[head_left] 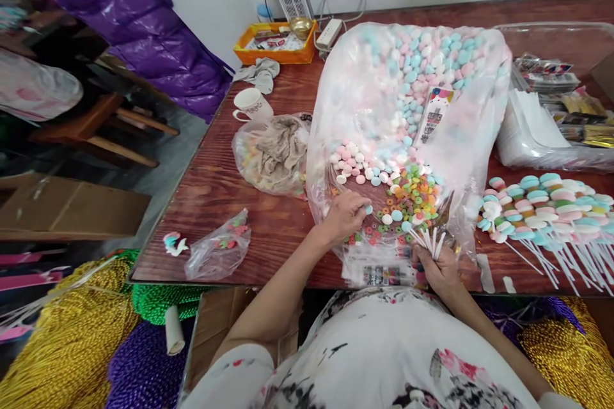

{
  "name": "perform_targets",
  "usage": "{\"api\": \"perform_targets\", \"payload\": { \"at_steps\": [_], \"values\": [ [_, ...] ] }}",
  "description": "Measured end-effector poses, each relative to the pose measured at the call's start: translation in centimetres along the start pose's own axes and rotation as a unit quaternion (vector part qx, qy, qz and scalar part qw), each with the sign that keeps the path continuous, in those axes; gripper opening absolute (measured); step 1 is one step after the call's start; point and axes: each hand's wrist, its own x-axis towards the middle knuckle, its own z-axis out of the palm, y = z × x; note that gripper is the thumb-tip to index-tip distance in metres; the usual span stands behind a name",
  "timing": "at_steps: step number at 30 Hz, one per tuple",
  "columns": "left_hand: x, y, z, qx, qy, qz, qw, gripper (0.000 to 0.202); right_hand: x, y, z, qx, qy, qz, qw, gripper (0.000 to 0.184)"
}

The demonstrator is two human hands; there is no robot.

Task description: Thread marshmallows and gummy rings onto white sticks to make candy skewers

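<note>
My left hand (346, 214) pinches a pale blue candy at the mouth of a big clear plastic bag (364, 96) full of pink, blue and white candies. Loose colourful ring candies (412, 201) lie spilled in front of the bag between my hands. Near the table's front edge, my right hand (439, 268) is closed around a bunch of thin white sticks (428, 241) that fan upward. A pile of finished candy skewers (542, 208) lies to the right, sticks pointing toward the front edge.
A smaller candy bag with a cloth (273, 153), a white mug (249, 104) and an orange tray (275, 43) stand at the back left. A small clear bag (218, 249) lies front left. Packaging stacks (551, 115) sit at the right. Bead strands (71, 339) hang below the wooden table (215, 192).
</note>
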Motion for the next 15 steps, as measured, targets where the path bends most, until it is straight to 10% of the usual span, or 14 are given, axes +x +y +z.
{"api": "perform_targets", "payload": {
  "at_steps": [7,11,15],
  "values": [
    [1.9,-3.8,-4.1,0.23,0.095,-0.075,0.966,0.031,-0.4,0.2,0.1,0.003,0.013,-0.007,1.0,0.038],
    [2.3,-4.6,-2.6,0.244,-0.003,-0.08,0.966,0.026,-0.2,0.1,0.1,-0.006,-0.003,-0.014,1.0,0.037],
    [1.4,-5.1,-0.8,0.177,0.033,-0.09,0.98,0.018,0.1,0.0,0.1,-0.003,-0.011,-0.026,1.0,0.036]
  ]
}}
